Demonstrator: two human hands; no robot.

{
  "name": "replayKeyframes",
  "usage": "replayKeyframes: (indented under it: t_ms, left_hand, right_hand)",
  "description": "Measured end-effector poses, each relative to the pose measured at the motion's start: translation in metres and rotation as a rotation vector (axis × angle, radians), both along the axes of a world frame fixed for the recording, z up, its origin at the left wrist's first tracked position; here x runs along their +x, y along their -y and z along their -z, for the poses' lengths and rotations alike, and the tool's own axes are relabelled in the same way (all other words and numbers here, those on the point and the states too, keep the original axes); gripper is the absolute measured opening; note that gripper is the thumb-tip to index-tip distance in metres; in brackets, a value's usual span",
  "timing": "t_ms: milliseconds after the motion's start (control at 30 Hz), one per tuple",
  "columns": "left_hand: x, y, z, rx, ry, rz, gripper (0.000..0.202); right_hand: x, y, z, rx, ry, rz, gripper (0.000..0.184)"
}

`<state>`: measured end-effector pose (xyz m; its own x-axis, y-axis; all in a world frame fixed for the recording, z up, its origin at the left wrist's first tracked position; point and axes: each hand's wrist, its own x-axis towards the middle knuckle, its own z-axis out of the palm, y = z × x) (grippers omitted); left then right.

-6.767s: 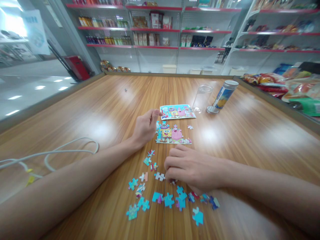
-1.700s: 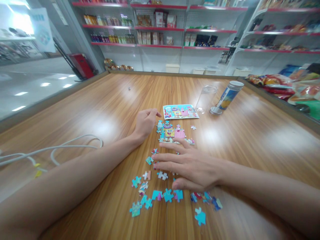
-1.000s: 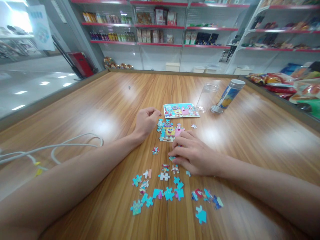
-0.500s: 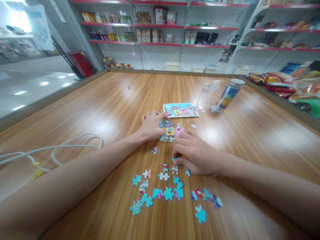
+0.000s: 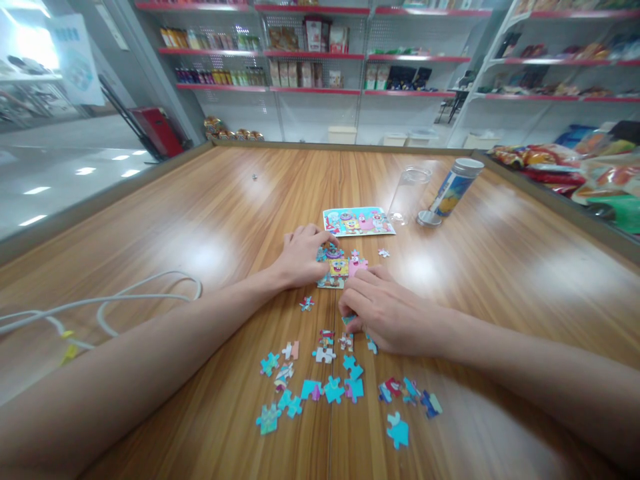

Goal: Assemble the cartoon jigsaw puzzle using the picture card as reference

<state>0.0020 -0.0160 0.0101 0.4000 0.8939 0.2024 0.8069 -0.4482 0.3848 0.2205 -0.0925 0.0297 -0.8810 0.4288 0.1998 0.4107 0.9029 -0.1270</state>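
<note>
Wooden table point(image 5: 210, 220), cable point(image 5: 125, 300) near its left edge. Part-built puzzle point(image 5: 339, 267) mid-table. Left hand point(image 5: 301, 255) lies loosely curled on its left side, gripping nothing. Right hand point(image 5: 383, 308) covers its near right corner, fingertips pinching a loose piece point(image 5: 349, 321). Scattered pieces point(image 5: 330, 387) toward near edge.

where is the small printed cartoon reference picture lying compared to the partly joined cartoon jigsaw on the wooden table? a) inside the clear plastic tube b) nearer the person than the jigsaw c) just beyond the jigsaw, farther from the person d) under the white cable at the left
c, the printed cartoon reference picture lies flat on the wooden table just past the partly joined cartoon jigsaw, which both hands rest against.
</note>
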Motion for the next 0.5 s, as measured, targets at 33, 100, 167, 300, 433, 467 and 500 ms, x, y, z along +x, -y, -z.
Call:
replayKeyframes:
  t_ms: [33,100,167,300,433,467,500]
  left_hand:
    - [0.000,0.000,0.000,0.000,-0.002,0.008,0.048]
    - [0.000,0.001,0.000,-0.005,-0.007,0.029,0.047]
    - [-0.001,0.001,0.000,-0.007,-0.010,0.068,0.047]
    - [-0.002,0.003,0.000,0.015,-0.004,0.204,0.043]
    - [-0.002,0.006,-0.001,0.044,0.007,0.343,0.044]
    - [-0.002,0.006,-0.001,0.052,0.017,0.361,0.044]
    - [-0.002,0.007,-0.001,0.064,0.034,0.373,0.043]
  right_hand:
    - [0.001,-0.001,0.002,-0.034,-0.034,-0.021,0.008]
    - [0.003,-0.004,0.006,-0.081,-0.121,-0.071,0.004]
    - [0.004,-0.009,0.010,-0.089,-0.255,-0.085,0.009]
    - [0.007,-0.021,0.019,-0.082,-0.603,0.210,0.015]
    - [0.010,-0.034,0.023,-0.178,-0.714,0.500,0.009]
    - [0.010,-0.036,0.024,-0.185,-0.718,0.526,0.008]
    - [0.011,-0.038,0.025,-0.185,-0.722,0.542,0.007]
